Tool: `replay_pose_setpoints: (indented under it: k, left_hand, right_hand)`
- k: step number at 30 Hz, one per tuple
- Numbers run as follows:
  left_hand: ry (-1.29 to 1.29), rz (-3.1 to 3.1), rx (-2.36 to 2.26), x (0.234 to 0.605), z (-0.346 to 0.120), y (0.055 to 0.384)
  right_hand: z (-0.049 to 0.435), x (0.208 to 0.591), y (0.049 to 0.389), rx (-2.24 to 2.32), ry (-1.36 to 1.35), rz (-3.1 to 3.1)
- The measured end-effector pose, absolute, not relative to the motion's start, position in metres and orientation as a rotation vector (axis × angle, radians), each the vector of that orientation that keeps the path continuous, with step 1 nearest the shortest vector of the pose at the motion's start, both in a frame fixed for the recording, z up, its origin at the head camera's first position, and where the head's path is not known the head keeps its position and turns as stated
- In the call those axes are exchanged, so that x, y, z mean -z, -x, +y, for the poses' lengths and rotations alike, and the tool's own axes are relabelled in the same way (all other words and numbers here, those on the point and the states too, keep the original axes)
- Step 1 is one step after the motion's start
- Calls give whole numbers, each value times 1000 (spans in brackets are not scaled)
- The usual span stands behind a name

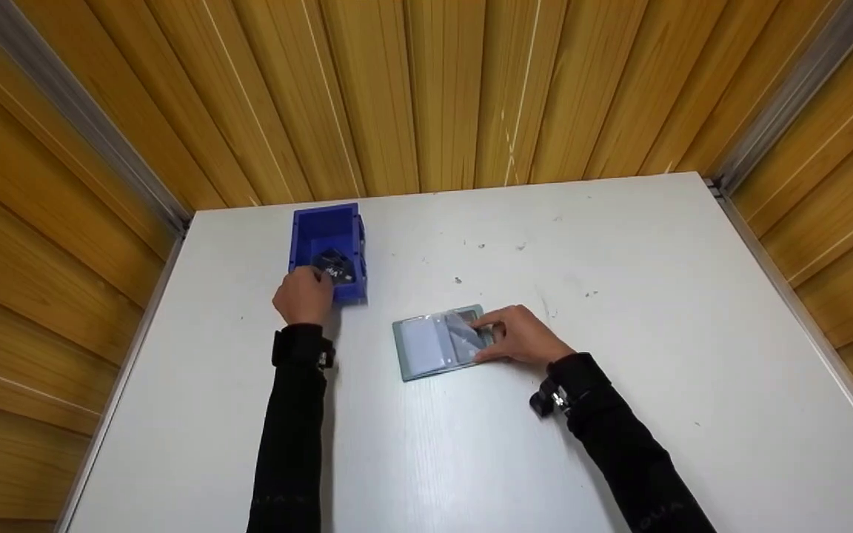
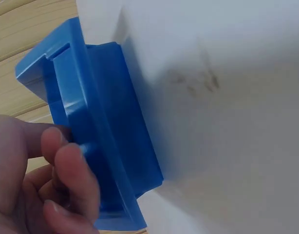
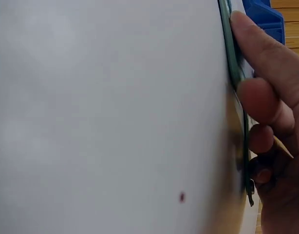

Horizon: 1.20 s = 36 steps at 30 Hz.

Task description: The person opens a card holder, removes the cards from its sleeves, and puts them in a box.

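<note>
In the head view a card holder [image 1: 423, 346] with a grey-green cover and clear plastic sleeves lies spread on the white table. My right hand [image 1: 521, 337] grips its right side, thumb at the near part and fingers at the far part; a clear sleeve there is bent up. The green cover edge [image 3: 230, 46] runs along the fingers in the right wrist view. My left hand [image 1: 303, 296] reaches over the near left rim of a blue bin [image 1: 361, 252], beside dark cards [image 1: 338, 268] in it. Its fingers are bent; whether they pinch a card is hidden.
The blue bin stands at the table's [image 1: 619, 444] back left. Yellow wood-look panels [image 1: 441, 96] enclose the back and both sides. Small dark marks [image 1: 458, 280] spot the tabletop between the bin and the right side.
</note>
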<state>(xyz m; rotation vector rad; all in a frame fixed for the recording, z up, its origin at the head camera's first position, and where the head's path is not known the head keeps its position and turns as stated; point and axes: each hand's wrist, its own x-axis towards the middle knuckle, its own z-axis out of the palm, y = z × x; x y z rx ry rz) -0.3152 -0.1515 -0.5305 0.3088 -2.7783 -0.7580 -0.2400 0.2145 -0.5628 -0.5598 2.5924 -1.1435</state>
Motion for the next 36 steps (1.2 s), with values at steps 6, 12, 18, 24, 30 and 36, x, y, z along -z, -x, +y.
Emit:
replay_pose_setpoints:
  k: [6, 12, 18, 24, 30, 36]
  left_hand:
    - [-248, -2758, 833, 516, -149, 309]
    - [-180, -2732, 836, 508, -140, 302]
    - [-95, -2718, 849, 491, -121, 295]
    - [369, -2765, 952, 480, -91, 282]
    - [861, -2949, 815, 498, -65, 269]
    - [920, -3112, 626, 524, -55, 259]
  right_hand:
    - [213, 564, 239, 1307, 534, 2554]
    - [209, 565, 237, 1340, 515, 2524]
    - [198, 560, 236, 1316, 570, 2526]
    - [182, 556, 234, 1240, 711, 2572]
    - [174, 557, 234, 884, 857, 2733]
    - [174, 558, 234, 811, 884, 2798]
